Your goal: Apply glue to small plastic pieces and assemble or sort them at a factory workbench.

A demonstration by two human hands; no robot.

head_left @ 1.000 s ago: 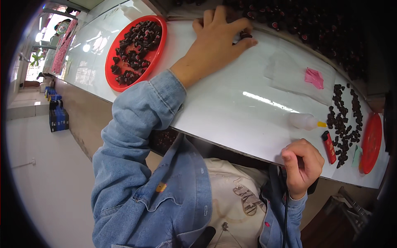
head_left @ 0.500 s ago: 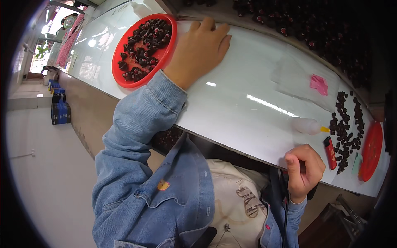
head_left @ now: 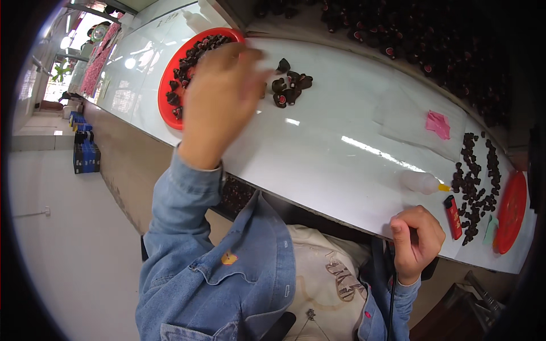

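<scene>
My left hand (head_left: 224,96) is over the right side of a red round tray (head_left: 166,108), its fingers smeared by motion. Small dark brown pieces with pinkish-red marks (head_left: 175,85) fill part of the tray. To the right of this hand, a little cluster of the same dark pieces (head_left: 293,88) lies on the white tabletop (head_left: 318,153). At the table's front edge my right hand (head_left: 420,241) rests with its fingers curled in and the thumb up; nothing shows in it.
Right of centre lie a clear bottle with a yellow tip (head_left: 421,182), a red lighter (head_left: 453,217), rows of tiny dark pieces (head_left: 471,184) and another red tray (head_left: 512,213). A pink scrap (head_left: 438,124) sits on a clear plastic bag (head_left: 398,128). Many dark pieces (head_left: 421,51) fill the back ledge.
My left hand has moved left from the tabletop to over the tray. A small cluster of dark pieces now shows where it was. My right hand has stayed put.
</scene>
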